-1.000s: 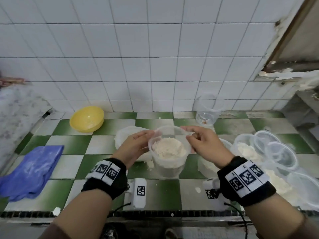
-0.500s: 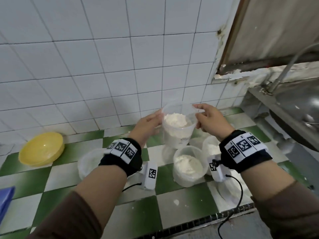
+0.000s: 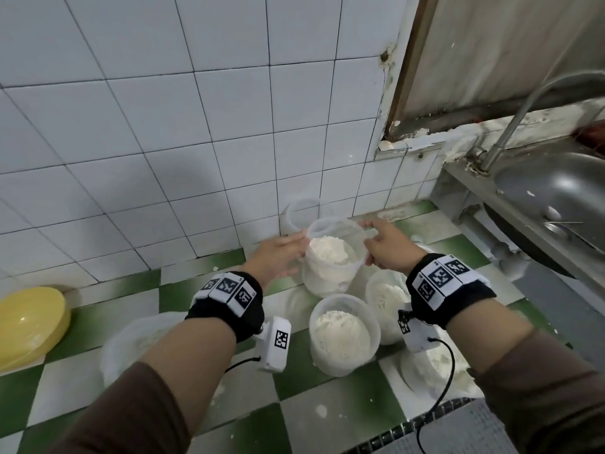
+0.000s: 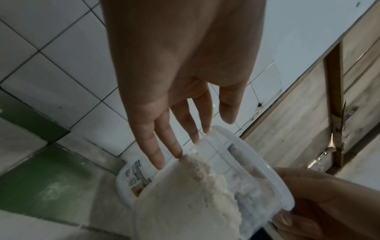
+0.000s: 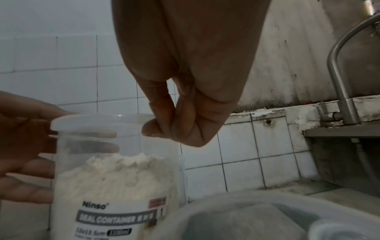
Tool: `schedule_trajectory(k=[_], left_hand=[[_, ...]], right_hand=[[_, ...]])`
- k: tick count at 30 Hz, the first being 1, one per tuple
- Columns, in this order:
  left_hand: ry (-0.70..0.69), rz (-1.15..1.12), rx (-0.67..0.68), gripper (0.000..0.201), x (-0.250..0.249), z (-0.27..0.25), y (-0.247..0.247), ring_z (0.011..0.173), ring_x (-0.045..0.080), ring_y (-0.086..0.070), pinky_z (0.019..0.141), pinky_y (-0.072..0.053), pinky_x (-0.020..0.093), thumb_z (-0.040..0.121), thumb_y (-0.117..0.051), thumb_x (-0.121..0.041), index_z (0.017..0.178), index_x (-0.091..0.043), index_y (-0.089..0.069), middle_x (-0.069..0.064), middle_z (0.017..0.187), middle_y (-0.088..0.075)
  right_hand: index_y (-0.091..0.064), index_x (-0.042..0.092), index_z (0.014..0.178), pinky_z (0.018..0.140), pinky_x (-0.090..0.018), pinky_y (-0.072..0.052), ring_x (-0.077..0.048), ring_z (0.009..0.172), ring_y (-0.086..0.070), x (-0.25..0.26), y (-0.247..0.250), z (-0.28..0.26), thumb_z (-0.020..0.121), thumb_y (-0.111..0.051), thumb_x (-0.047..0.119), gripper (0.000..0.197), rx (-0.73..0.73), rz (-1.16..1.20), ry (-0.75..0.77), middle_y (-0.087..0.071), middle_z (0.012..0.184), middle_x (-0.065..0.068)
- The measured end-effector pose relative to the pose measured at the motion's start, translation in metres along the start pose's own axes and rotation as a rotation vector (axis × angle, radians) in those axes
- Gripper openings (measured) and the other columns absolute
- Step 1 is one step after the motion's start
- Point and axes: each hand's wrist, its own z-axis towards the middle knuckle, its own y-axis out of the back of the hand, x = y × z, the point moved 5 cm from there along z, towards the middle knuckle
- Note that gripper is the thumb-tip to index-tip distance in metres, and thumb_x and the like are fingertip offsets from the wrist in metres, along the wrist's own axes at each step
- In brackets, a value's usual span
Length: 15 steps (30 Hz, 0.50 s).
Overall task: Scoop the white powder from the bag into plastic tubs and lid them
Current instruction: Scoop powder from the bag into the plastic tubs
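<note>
Between left hand [image 3: 278, 257], fingers straight, and right hand [image 3: 386, 247], loosely curled: powder tub [image 3: 330, 260], contact unclear, base hidden.

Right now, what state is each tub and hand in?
held tub, upright, part full of powder, lid seems on
near tub, full, no lid
right tub, filled, no lid, partly hidden
left hand, straight fingers against held tub
right hand, fingers curled, pinching held tub's rim

wall [image 3: 163, 126]: white tiles | counter [image 3: 343, 411]: green-white checks | steel sink [image 3: 553, 191], tap [image 3: 510, 126] at right
</note>
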Motion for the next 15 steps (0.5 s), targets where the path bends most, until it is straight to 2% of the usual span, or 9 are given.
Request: schedule_trajectory(k=[3,5,7,9,11,13,15], left_hand=[[0.045,0.051,0.056,0.035,0.016,0.005,-0.001,0.115,0.014,-0.057,0.097,-0.049,0.036,0.091,-0.064,-0.031,0.124,-0.026,-0.06,-0.003,0.121,-0.064],[0.072,0.063,0.077,0.026,0.024,0.008,-0.002,0.115,0.014,-0.058,0.1,-0.047,0.039,0.091,-0.063,-0.031,0.117,-0.031,-0.061,-0.005,0.12,-0.065],[0.093,0.057,0.077,0.022,0.03,0.011,-0.003,0.114,0.013,-0.059,0.102,-0.046,0.041,0.092,-0.062,-0.029,0.114,-0.03,-0.062,-0.005,0.12,-0.065],[0.108,0.059,0.071,0.022,0.035,0.014,-0.002,0.11,0.011,-0.061,0.103,-0.045,0.042,0.091,-0.063,-0.028,0.114,-0.029,-0.062,-0.005,0.12,-0.066],[0.124,0.066,0.073,0.023,0.042,0.016,-0.002,0.106,0.007,-0.061,0.104,-0.044,0.043,0.09,-0.065,-0.03,0.113,-0.031,-0.062,-0.008,0.117,-0.066],[0.133,0.071,0.077,0.029,0.046,0.017,-0.003,0.107,0.006,-0.06,0.105,-0.043,0.043,0.089,-0.065,-0.033,0.118,-0.031,-0.061,-0.011,0.116,-0.065],[0.137,0.051,0.071,0.036,0.048,0.019,-0.003,0.108,0.006,-0.06,0.105,-0.043,0.044,0.09,-0.064,-0.032,0.125,-0.027,-0.059,-0.01,0.116,-0.065]], right_hand=[[-0.039,0.015,0.131,0.046,-0.019,-0.036,-0.007,0.046,-0.05,-0.015,-0.008,0.006,0.091,-0.037,0.003,0.042,0.053,-0.082,-0.053,-0.058,0.067,-0.003],[-0.039,0.015,0.13,0.041,-0.018,-0.036,-0.012,0.05,-0.053,-0.023,-0.013,0.013,0.09,-0.037,0.003,0.042,0.076,-0.129,-0.077,-0.058,0.07,-0.004],[-0.04,0.016,0.129,0.039,-0.017,-0.037,-0.014,0.055,-0.057,-0.029,-0.016,0.018,0.09,-0.037,0.003,0.041,0.085,-0.178,-0.096,-0.06,0.08,-0.006],[-0.04,0.016,0.129,0.048,-0.021,-0.046,-0.016,0.061,-0.061,-0.031,-0.019,0.021,0.091,-0.04,0.004,0.04,0.094,-0.237,-0.11,-0.063,0.098,-0.012],[-0.039,0.015,0.13,0.068,-0.031,-0.053,-0.023,0.078,-0.064,-0.032,-0.022,0.024,0.091,-0.043,0.004,0.041,0.115,-0.309,-0.111,-0.062,0.11,-0.015],[-0.039,0.014,0.13,0.084,-0.038,-0.051,-0.028,0.095,-0.063,-0.032,-0.023,0.027,0.091,-0.045,0.005,0.041,0.133,-0.397,-0.118,-0.061,0.114,-0.015],[-0.04,0.011,0.129,0.088,-0.039,-0.05,-0.029,0.099,-0.062,-0.032,-0.024,0.028,0.09,-0.047,0.006,0.039,0.138,-0.442,-0.124,-0.062,0.113,-0.015]])
